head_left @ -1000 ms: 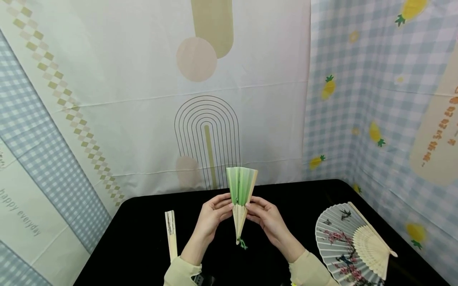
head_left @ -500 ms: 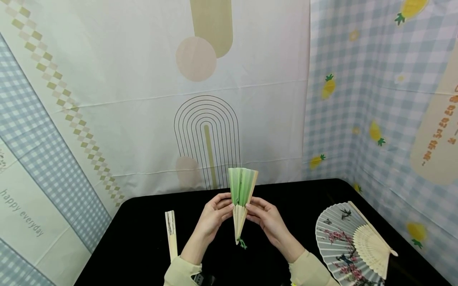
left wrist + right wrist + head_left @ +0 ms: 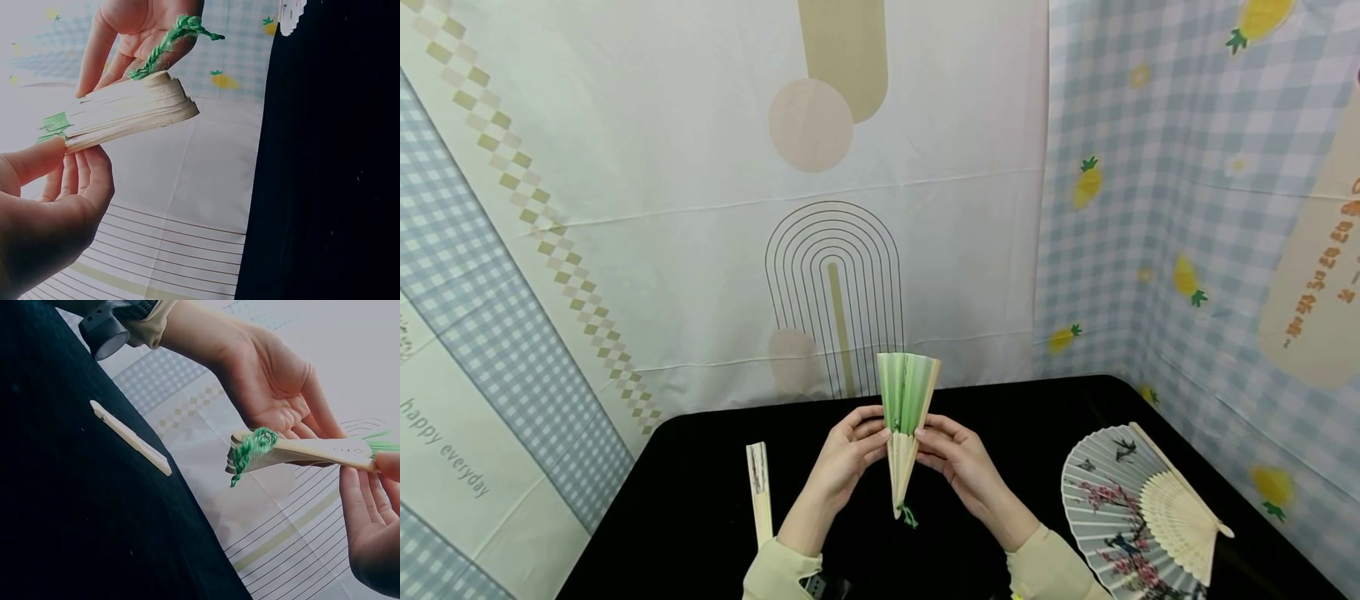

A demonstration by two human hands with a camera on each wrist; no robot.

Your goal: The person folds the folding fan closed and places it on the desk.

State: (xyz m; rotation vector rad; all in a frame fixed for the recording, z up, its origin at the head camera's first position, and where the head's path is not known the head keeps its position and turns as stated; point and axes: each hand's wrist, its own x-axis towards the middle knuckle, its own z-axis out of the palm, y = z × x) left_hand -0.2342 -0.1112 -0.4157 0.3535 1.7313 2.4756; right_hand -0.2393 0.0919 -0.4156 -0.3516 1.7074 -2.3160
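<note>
Hands pinch both sides of one green fan [image 3: 902,433], which is partly spread, leaf end up, over the black table [image 3: 677,500]. Left hand [image 3: 844,454] and right hand [image 3: 958,457] each have a thumb on the near face and fingers curled behind, so the gap between them is narrow and filled by the fan. Little has changed over the last second: the leaf's left edge has drawn in a touch, and the rib end, with its green tassel [image 3: 911,517], sits slightly lower. That suggests (my judgement only) a steady two-handed hold with small adjusting, the spread being about the same. Nearby, a folded fan [image 3: 759,492] lies by the left forearm, its near end hidden by the sleeve in the head view. A flowered fan [image 3: 1138,517] lies spread well to the right; neither has shifted.
</note>
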